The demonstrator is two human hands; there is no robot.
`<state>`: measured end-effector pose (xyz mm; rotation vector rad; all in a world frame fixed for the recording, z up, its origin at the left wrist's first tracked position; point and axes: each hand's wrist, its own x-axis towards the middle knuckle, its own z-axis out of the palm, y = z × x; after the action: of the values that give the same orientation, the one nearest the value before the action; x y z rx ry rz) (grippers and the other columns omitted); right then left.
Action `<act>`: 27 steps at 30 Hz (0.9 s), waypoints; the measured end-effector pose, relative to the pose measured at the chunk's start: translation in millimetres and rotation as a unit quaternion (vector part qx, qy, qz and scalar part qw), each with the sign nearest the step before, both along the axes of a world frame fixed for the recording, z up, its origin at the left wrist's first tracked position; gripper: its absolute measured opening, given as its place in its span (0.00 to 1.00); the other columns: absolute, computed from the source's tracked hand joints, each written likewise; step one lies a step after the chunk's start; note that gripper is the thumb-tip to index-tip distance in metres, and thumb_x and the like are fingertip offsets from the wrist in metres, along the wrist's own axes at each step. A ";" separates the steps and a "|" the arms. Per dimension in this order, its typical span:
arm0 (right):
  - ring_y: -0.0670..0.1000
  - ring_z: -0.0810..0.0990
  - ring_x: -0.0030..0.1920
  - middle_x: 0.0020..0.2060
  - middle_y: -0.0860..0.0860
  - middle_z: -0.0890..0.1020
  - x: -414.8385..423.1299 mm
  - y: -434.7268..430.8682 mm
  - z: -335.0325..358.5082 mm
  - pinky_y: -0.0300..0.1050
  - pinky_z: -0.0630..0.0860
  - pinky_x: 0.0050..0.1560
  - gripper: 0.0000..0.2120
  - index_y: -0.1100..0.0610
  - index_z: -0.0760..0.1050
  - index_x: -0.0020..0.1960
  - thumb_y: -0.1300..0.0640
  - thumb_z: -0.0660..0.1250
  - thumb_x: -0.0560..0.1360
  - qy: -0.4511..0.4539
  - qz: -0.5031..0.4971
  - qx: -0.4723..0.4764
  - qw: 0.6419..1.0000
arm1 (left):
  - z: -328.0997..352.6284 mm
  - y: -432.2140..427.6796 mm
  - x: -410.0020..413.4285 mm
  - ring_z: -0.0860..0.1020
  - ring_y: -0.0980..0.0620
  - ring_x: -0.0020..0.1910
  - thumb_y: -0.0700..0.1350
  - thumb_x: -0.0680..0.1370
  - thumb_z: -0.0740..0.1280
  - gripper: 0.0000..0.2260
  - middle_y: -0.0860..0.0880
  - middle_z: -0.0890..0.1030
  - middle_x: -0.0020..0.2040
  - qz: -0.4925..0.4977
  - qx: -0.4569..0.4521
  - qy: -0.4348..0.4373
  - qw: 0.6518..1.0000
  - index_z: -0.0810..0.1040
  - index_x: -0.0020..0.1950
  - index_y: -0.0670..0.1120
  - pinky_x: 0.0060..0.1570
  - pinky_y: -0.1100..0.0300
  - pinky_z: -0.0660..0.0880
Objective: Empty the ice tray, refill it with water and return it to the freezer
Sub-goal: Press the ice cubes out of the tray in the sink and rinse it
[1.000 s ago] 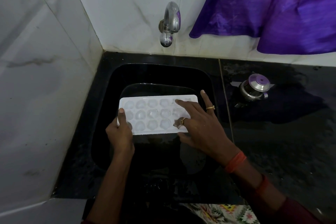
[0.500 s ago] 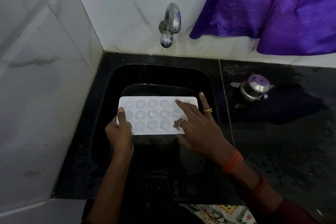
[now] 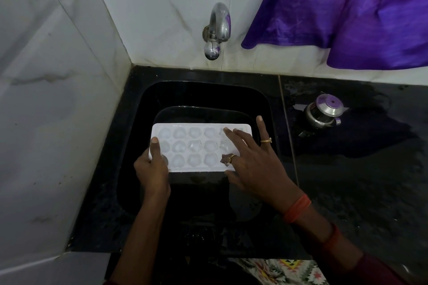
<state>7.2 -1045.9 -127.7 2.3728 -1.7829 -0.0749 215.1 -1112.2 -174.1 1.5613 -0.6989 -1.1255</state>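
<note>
While held level over the black sink (image 3: 139, 136), ice tray (image 3: 199, 147) sat face-up, cells showing pale rounded cubes. Left hand (image 3: 151, 169) clamped on the tray's left short end, thumb lying across the rim, fingers underneath and out of sight. Right hand (image 3: 252, 164) spread flat and wide over the tray's right end, fingertips (image 3: 228, 131) pressing on the far-right cells, little finger splayed out past the tray's edge; gripping nothing, only resting on top. Tap (image 3: 217, 30) on the tiled wall directly beyond the tray, no water running from it as far as could be told. Steel pot (image 3: 324, 111) on the wet counter (image 3: 359, 180) to the right, well apart from the sink. Purple cloth (image 3: 347, 7) hanging above it.

Judged to be the emptying step, barely begun: cubes apparently in most cells, none seen loose in the basin, though the dark bowl hid much. Next move likely called for loosening the ice by a twist of the tray between both hands or a push from below, then tipping it out. Refilling under the tap and the return to the freezer both not yet done.
</note>
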 end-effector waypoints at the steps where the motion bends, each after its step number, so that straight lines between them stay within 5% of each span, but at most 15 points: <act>1: 0.59 0.74 0.70 0.72 0.59 0.73 0.6 1.1 0.5 0.73 0.45 0.75 0.12 0.47 0.85 0.51 0.43 0.73 0.70 0.002 -0.002 -0.003 1.000 | 0.1 0.2 -0.4 0.61 0.60 0.22 0.51 0.83 0.65 0.23 0.57 0.64 0.22 0.000 0.001 0.002 1.000 0.64 0.30 0.49 0.23 0.65 0.63; 10: 0.58 0.75 0.69 0.69 0.59 0.75 2.2 4.6 2.9 0.72 0.43 0.75 0.13 0.47 0.86 0.48 0.42 0.69 0.70 -0.017 -0.017 0.015 1.000 | -1.3 4.4 -2.2 0.63 0.58 0.23 0.51 0.83 0.65 0.20 0.56 0.65 0.24 0.001 0.017 0.011 1.000 0.69 0.31 0.51 0.26 0.63 0.65; 17: 0.59 0.76 0.68 0.69 0.61 0.75 1.1 5.4 4.8 0.72 0.46 0.74 0.15 0.50 0.86 0.47 0.42 0.76 0.66 -0.040 -0.029 0.010 0.999 | 0.5 4.2 -0.2 0.61 0.58 0.23 0.51 0.83 0.65 0.23 0.54 0.63 0.24 -0.001 0.003 -0.007 1.000 0.63 0.29 0.49 0.24 0.64 0.62; 22: 0.55 0.74 0.69 0.70 0.57 0.75 -1.3 5.8 7.6 0.68 0.37 0.77 0.14 0.43 0.84 0.49 0.40 0.75 0.66 -0.083 -0.044 0.034 0.995 | 0.6 5.3 -1.0 0.62 0.59 0.22 0.51 0.83 0.65 0.23 0.57 0.64 0.22 -0.007 -0.001 -0.002 1.000 0.67 0.27 0.52 0.24 0.64 0.64; 27: 0.55 0.72 0.72 0.74 0.57 0.70 -4.5 4.0 11.4 0.67 0.35 0.77 0.26 0.47 0.79 0.58 0.31 0.66 0.68 -0.094 -0.058 0.046 0.993 | -0.7 5.9 -0.4 0.61 0.59 0.23 0.51 0.83 0.65 0.26 0.56 0.64 0.22 -0.009 0.001 0.004 1.000 0.68 0.24 0.52 0.25 0.62 0.63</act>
<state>2.8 -1041.9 -116.2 2.4076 -2.0444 0.0546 214.8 -1106.2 -174.8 1.5549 -0.7081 -1.1459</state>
